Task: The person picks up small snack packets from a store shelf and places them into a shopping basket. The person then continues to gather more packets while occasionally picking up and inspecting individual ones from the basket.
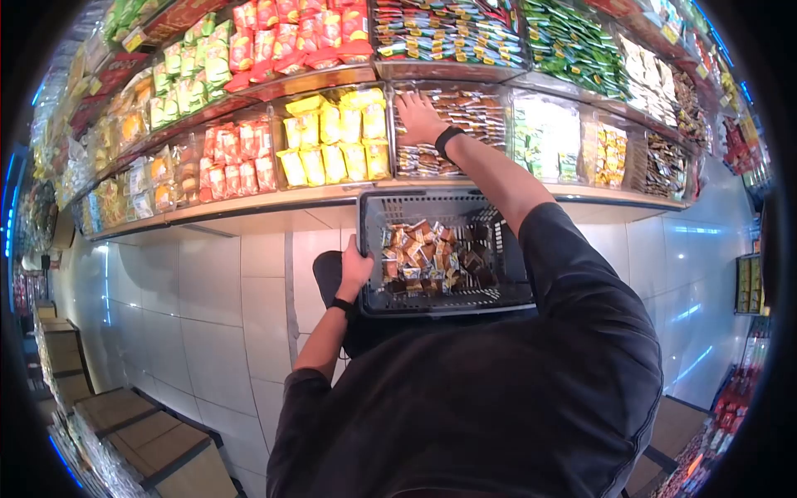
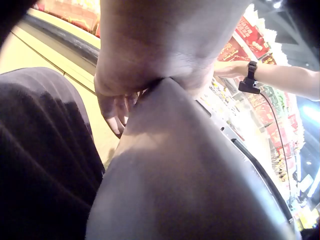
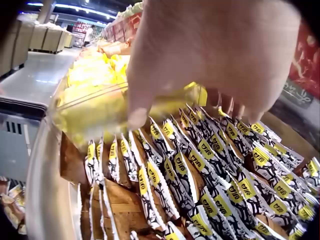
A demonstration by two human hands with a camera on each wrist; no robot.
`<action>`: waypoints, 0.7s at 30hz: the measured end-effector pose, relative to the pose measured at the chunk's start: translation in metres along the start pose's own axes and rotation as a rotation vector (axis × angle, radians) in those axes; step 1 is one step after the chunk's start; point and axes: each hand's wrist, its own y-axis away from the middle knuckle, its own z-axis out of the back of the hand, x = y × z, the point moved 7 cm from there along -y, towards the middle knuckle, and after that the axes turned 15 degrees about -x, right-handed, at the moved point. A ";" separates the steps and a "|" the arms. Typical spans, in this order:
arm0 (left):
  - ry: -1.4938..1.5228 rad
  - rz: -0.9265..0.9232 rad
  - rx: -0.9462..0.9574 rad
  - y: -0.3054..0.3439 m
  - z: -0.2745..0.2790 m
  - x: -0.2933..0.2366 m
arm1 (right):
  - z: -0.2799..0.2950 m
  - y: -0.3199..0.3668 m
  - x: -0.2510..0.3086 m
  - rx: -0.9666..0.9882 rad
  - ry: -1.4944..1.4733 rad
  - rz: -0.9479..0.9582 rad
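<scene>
My left hand [image 1: 355,270] grips the left rim of a dark grey plastic basket [image 1: 372,286], as the head view shows. The left wrist view has its fingers curled over the edge, with the basket's smooth outer wall [image 2: 185,175] close below. Inside the basket lies a heap of small brown-and-white snack packets [image 1: 423,253]. My right hand [image 1: 419,120] reaches over a shelf bin with fingers spread, over the rows of packets. In the right wrist view these brown packets [image 3: 215,160] have yellow-and-white edges and stand upright; the thumb and fingertips are right at their tops.
Yellow packets [image 1: 332,141] fill the bin to the left, behind a clear divider [image 3: 95,102]. Green-and-white packets [image 1: 540,137] sit to the right. Above runs a second tier with red bags [image 1: 286,37]. The shelf's front edge [image 1: 274,199] passes behind the basket; tiled floor [image 1: 199,290] lies below.
</scene>
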 end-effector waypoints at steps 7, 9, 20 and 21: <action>-0.030 0.011 0.022 -0.002 -0.002 0.003 | -0.033 -0.002 -0.004 0.248 0.260 0.064; -0.039 -0.009 0.009 -0.002 -0.004 0.008 | -0.034 -0.003 -0.007 0.225 0.239 0.050; -0.051 -0.027 -0.023 0.000 -0.003 0.007 | -0.025 0.003 -0.003 0.132 0.266 0.094; -0.053 -0.025 -0.019 0.000 -0.003 0.008 | -0.026 0.005 -0.003 0.128 0.263 0.101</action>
